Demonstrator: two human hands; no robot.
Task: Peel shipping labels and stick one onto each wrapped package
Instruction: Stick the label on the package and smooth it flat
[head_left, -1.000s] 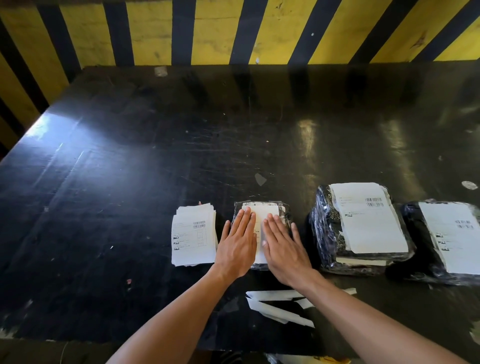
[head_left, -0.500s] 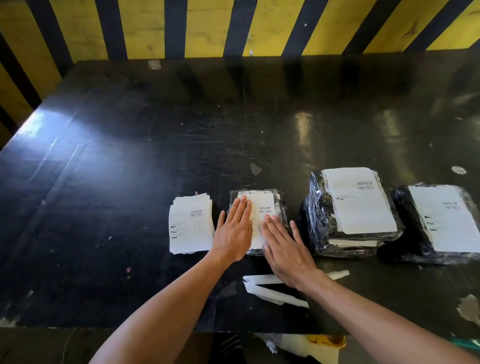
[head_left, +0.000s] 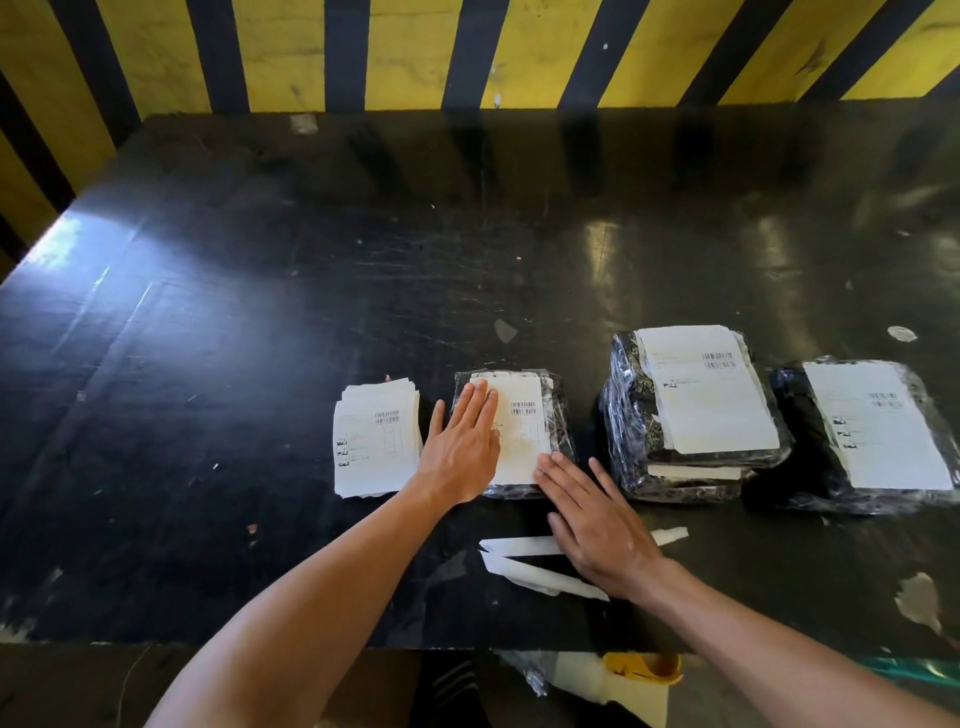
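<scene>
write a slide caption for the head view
Both hands, left and right, smoothing a label onto a wrapped package.

Both forearms are bare to the frame's edge, with no sleeves showing. The left hand (head_left: 460, 457) and right hand (head_left: 602, 525) wear no gloves, rings or watch.

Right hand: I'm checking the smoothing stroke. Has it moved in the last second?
Yes. The right hand slid back toward the person, off the small package; only its fingertips touch the label's near corner.
</scene>
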